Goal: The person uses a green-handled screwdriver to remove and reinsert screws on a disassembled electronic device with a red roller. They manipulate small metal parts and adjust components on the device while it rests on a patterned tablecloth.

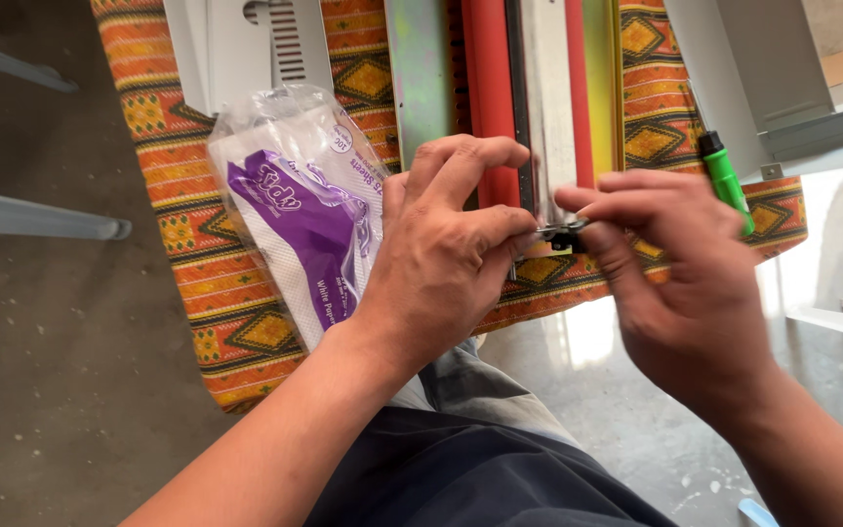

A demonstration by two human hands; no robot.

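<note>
Both hands meet over the patterned cloth [246,322]. The left hand [441,259] and right hand [680,283] each pinch the same small dark metal part [561,234] between fingertips, other fingers loosely curled.

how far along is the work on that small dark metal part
Laid out already: long red and metal parts on the patterned cloth, with a green-handled tool and a pack of white paper napkins. In hand: left hand and right hand pinch the small dark metal part. What remains cannot be told.
</note>
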